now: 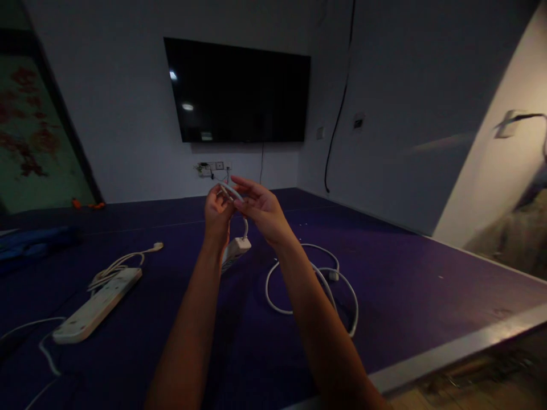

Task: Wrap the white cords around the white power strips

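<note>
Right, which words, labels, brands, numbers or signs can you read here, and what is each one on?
No readable text anywhere.
Red marks on the greenish panel: blurred, can't tell whether they are writing.
Television: too dark to read any brand.
Left-side power strip: any labels too small.
White block below the hands, left and right: nothing legible.

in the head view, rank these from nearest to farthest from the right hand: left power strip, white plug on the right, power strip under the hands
From the right hand:
1. Power strip under the hands, just below and to its left
2. White plug, lower right, on the purple surface
3. Left power strip, far over to the left
</note>
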The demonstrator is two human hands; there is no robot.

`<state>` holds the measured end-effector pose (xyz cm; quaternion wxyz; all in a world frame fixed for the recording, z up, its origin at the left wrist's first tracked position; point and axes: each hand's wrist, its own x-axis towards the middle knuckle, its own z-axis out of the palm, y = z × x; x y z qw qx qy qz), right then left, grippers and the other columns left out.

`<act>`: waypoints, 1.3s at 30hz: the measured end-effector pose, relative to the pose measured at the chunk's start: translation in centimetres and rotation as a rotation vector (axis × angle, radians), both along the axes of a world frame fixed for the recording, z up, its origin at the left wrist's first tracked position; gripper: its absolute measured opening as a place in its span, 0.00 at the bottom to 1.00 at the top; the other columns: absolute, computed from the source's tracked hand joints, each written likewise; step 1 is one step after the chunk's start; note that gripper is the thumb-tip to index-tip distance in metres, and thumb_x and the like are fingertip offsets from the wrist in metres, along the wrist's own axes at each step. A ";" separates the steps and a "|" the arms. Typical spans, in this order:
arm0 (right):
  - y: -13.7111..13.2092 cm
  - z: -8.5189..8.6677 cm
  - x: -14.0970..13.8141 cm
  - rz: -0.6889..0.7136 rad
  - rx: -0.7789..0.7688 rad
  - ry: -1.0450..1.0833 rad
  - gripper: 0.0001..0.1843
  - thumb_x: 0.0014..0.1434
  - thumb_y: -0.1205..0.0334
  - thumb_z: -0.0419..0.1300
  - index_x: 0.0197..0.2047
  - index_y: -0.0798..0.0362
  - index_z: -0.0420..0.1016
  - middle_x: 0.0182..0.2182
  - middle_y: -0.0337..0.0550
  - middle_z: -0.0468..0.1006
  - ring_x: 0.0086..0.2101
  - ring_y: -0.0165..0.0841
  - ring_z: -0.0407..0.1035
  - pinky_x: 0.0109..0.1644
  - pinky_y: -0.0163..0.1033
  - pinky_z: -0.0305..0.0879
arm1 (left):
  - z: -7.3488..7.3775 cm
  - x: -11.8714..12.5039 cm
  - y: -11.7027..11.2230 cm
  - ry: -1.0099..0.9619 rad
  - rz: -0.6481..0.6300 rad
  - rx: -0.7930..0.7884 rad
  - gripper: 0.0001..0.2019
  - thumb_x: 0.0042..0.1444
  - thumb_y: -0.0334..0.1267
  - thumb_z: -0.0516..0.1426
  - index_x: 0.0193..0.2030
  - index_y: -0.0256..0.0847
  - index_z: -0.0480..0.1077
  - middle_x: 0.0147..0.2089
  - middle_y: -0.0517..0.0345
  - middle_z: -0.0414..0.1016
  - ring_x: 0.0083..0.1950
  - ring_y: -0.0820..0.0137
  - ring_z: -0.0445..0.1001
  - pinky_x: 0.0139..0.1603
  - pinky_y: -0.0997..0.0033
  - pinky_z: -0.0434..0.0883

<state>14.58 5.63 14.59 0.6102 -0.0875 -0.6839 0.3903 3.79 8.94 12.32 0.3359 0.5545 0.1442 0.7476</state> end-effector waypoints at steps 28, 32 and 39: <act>5.2 -3.2 8.6 -0.686 -0.254 -1.183 0.21 0.40 0.64 0.68 0.41 0.52 0.80 0.35 0.44 0.79 0.33 0.33 0.72 0.33 0.33 0.63 | 2.3 -9.0 -2.0 -0.624 0.459 -0.017 0.24 0.49 0.47 0.62 0.19 0.42 0.49 0.14 0.71 0.42 0.16 0.79 0.48 0.22 0.75 0.62; 4.5 -3.3 11.2 -0.564 -0.415 -1.221 0.20 0.36 0.59 0.71 0.37 0.53 0.80 0.28 0.40 0.78 0.26 0.29 0.68 0.27 0.32 0.59 | 2.4 -8.5 -1.7 -0.688 0.510 -0.025 0.20 0.51 0.43 0.60 0.20 0.42 0.51 0.14 0.72 0.43 0.15 0.79 0.48 0.21 0.76 0.61; 2.5 -2.4 12.7 -0.551 -0.431 -0.925 0.28 0.56 0.42 0.54 0.21 0.57 0.75 0.17 0.47 0.75 0.17 0.25 0.58 0.22 0.32 0.54 | 2.9 -7.3 -2.3 -0.602 0.425 -0.022 0.22 0.50 0.44 0.61 0.19 0.42 0.51 0.13 0.72 0.45 0.16 0.80 0.47 0.22 0.76 0.60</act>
